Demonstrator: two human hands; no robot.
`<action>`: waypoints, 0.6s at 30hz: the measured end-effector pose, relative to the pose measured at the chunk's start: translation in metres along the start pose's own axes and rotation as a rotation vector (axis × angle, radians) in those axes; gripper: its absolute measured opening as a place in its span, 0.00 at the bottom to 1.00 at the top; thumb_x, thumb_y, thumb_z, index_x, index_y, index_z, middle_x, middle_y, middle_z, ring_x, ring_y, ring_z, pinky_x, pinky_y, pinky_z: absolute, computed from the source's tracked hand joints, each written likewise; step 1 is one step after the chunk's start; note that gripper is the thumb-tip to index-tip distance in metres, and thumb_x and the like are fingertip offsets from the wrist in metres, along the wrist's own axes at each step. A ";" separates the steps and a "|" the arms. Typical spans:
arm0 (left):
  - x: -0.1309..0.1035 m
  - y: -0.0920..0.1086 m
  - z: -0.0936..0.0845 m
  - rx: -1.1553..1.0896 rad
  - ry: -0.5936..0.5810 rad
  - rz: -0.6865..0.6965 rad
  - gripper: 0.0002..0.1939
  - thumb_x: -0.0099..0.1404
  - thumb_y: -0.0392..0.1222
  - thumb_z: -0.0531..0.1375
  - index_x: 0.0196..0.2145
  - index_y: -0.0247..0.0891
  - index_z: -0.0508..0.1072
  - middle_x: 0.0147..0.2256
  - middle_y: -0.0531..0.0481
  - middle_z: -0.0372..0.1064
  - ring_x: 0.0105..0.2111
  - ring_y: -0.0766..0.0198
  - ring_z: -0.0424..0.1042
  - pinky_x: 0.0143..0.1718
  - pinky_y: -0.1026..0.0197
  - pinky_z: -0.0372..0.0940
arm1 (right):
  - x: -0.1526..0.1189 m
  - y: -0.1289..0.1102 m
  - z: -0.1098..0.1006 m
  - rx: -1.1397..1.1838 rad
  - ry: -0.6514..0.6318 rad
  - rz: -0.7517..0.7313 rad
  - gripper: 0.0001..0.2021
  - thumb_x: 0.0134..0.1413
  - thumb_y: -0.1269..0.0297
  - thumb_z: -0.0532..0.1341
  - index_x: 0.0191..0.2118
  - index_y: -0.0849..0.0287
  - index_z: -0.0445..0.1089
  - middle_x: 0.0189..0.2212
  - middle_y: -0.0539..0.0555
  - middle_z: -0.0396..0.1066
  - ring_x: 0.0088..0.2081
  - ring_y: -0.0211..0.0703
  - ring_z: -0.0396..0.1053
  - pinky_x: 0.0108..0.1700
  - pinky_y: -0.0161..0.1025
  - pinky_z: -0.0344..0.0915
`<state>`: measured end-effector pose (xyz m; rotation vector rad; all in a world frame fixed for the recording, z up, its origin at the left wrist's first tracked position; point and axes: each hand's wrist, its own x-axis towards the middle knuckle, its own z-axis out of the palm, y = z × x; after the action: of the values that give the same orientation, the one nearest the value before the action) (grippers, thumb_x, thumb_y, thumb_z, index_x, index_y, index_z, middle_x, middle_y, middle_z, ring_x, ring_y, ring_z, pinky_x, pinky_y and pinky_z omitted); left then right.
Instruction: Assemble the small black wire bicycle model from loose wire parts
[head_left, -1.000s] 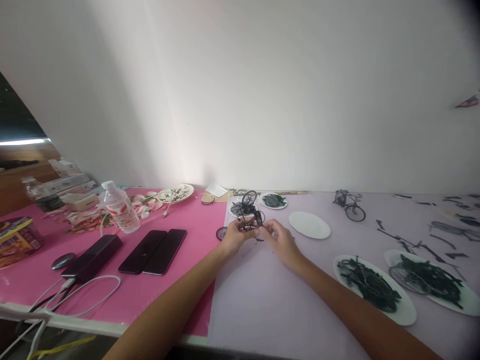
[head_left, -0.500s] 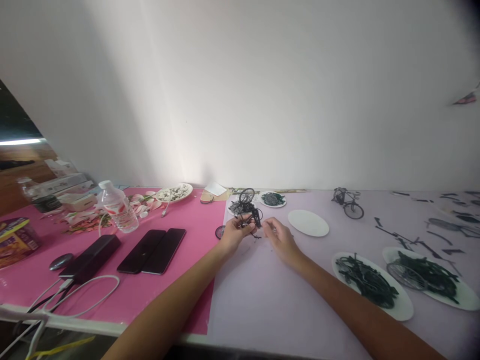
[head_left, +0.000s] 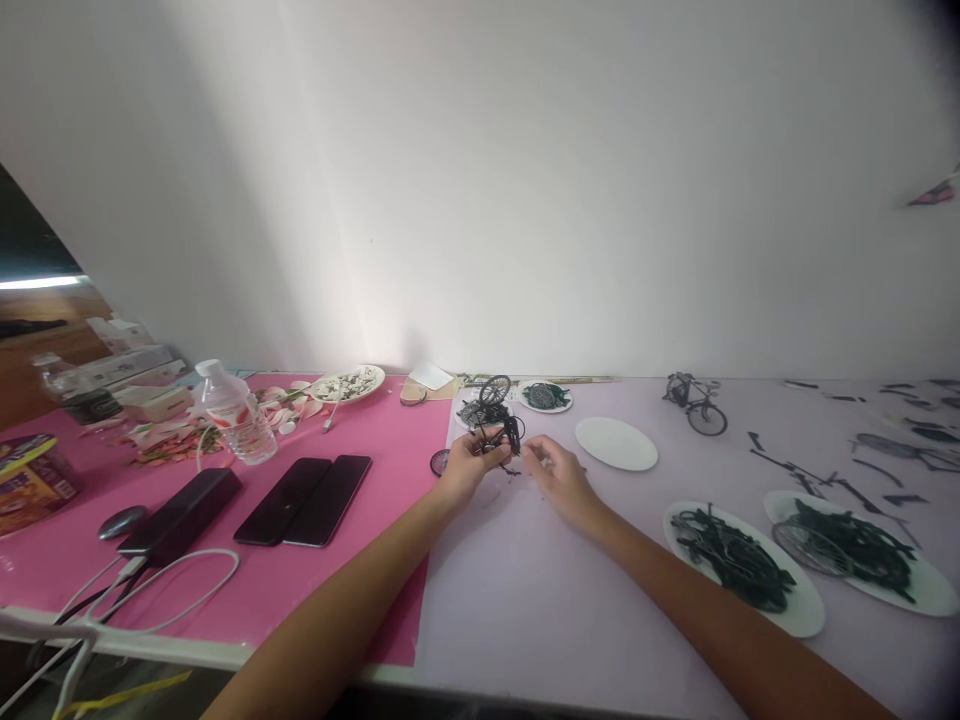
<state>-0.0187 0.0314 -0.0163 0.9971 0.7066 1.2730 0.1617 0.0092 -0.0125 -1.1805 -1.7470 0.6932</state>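
Observation:
Pinched in my left hand [head_left: 469, 470] is a small black model bicycle [head_left: 511, 432], tilted, with a spoked wheel sticking up above the fingers and another showing to the left of the hand. My right hand [head_left: 559, 478] is just to its right, thumb and fingers drawn together close to the model. Whatever lies between those fingertips is too small to make out. Behind the model, partly covered by it, is a small plate [head_left: 463, 419] of dark parts. A second model bicycle [head_left: 697, 404] stands upright near the wall.
Plates of dark parts [head_left: 816, 612] lie at right, with loose black pieces [head_left: 795, 465] beyond them. A bare white plate [head_left: 616, 444] is nearer the middle. On the pink cover at left are two phones [head_left: 304, 500], a water bottle [head_left: 236, 415], a power bank [head_left: 180, 515] and cables.
Both hands stay almost in place around the model bicycle. My right fingertips have shifted very slightly to the left, towards it.

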 end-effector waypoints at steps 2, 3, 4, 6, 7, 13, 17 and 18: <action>0.001 0.000 0.000 0.016 0.003 0.006 0.25 0.48 0.43 0.77 0.42 0.32 0.76 0.35 0.47 0.74 0.32 0.65 0.72 0.42 0.56 0.68 | 0.000 0.002 0.001 0.019 -0.005 0.001 0.17 0.65 0.47 0.56 0.37 0.56 0.68 0.29 0.52 0.71 0.27 0.42 0.67 0.25 0.35 0.63; 0.001 -0.001 0.000 0.029 0.004 0.010 0.25 0.48 0.43 0.76 0.42 0.32 0.77 0.35 0.47 0.74 0.31 0.65 0.72 0.41 0.57 0.67 | 0.001 0.003 0.001 0.024 -0.001 0.001 0.17 0.64 0.47 0.56 0.37 0.56 0.68 0.29 0.52 0.71 0.27 0.42 0.67 0.25 0.35 0.63; 0.001 -0.001 0.000 0.043 0.005 0.015 0.24 0.49 0.43 0.76 0.42 0.32 0.77 0.35 0.47 0.75 0.31 0.66 0.71 0.40 0.57 0.67 | 0.001 0.004 0.001 0.026 0.003 0.001 0.17 0.64 0.46 0.56 0.37 0.56 0.68 0.29 0.52 0.71 0.27 0.42 0.67 0.25 0.35 0.63; 0.001 0.000 0.001 0.070 0.005 0.020 0.24 0.49 0.43 0.75 0.42 0.31 0.77 0.35 0.46 0.75 0.32 0.65 0.71 0.38 0.58 0.67 | 0.002 0.005 0.002 0.026 0.011 -0.002 0.17 0.63 0.46 0.56 0.36 0.56 0.68 0.29 0.52 0.70 0.27 0.41 0.66 0.25 0.35 0.63; 0.001 0.000 0.001 0.079 0.007 0.022 0.24 0.50 0.43 0.75 0.43 0.31 0.77 0.35 0.46 0.75 0.32 0.64 0.72 0.37 0.59 0.67 | 0.002 0.005 0.002 0.025 0.013 -0.004 0.17 0.63 0.47 0.57 0.36 0.56 0.68 0.29 0.52 0.70 0.26 0.41 0.66 0.25 0.35 0.63; 0.000 0.001 0.003 0.113 0.022 0.030 0.24 0.50 0.43 0.75 0.43 0.32 0.77 0.35 0.46 0.75 0.32 0.63 0.72 0.34 0.61 0.65 | 0.002 0.006 0.003 0.011 0.021 -0.024 0.14 0.63 0.50 0.57 0.36 0.56 0.69 0.29 0.51 0.70 0.26 0.40 0.65 0.25 0.35 0.62; 0.001 0.001 0.002 0.121 0.029 0.024 0.24 0.50 0.44 0.75 0.43 0.32 0.77 0.34 0.46 0.75 0.32 0.63 0.72 0.35 0.60 0.65 | 0.003 0.006 0.002 -0.001 0.029 -0.031 0.13 0.62 0.51 0.58 0.35 0.56 0.70 0.28 0.51 0.70 0.25 0.40 0.65 0.26 0.35 0.62; 0.001 0.000 0.002 0.120 0.030 0.021 0.24 0.50 0.44 0.75 0.43 0.32 0.77 0.35 0.46 0.75 0.32 0.64 0.72 0.35 0.60 0.65 | 0.003 0.006 0.001 -0.003 0.026 -0.031 0.14 0.62 0.51 0.58 0.35 0.56 0.70 0.28 0.51 0.71 0.25 0.40 0.65 0.25 0.35 0.62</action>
<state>-0.0170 0.0323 -0.0151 1.0867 0.8050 1.2779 0.1628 0.0146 -0.0174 -1.1576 -1.7419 0.6545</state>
